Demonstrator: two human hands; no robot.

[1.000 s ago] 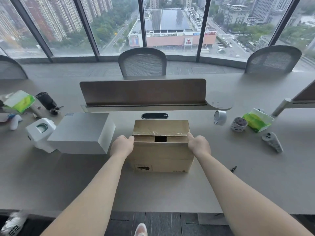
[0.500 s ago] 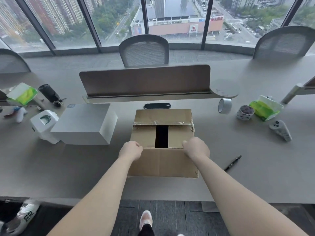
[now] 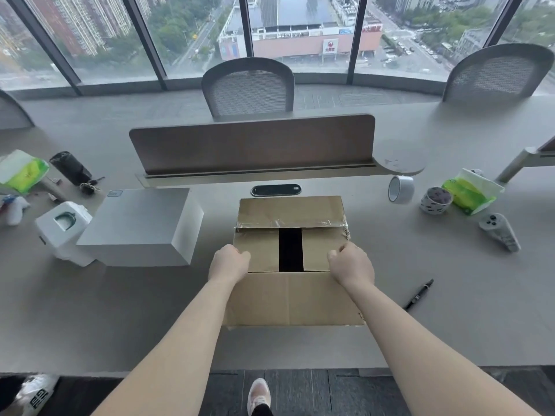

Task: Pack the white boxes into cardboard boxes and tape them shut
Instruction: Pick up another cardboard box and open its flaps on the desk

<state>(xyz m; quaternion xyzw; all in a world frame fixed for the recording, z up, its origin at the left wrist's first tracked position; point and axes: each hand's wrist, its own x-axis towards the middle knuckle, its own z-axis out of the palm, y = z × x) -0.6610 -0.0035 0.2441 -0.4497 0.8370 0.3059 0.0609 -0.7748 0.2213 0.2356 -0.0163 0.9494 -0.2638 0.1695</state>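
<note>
On the near table point(image 3: 120, 310), left hand point(image 3: 229, 262) and right hand point(image 3: 351, 264) have shifted onto the cardboard box point(image 3: 292, 298), gripping its side flaps point(image 3: 258, 250), probably to open it.

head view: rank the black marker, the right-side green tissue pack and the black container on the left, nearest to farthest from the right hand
1. black marker: just right of the right hand, toward the desk's front.
2. green tissue pack: farther back on the right.
3. black container: far left, across the desk.
</note>
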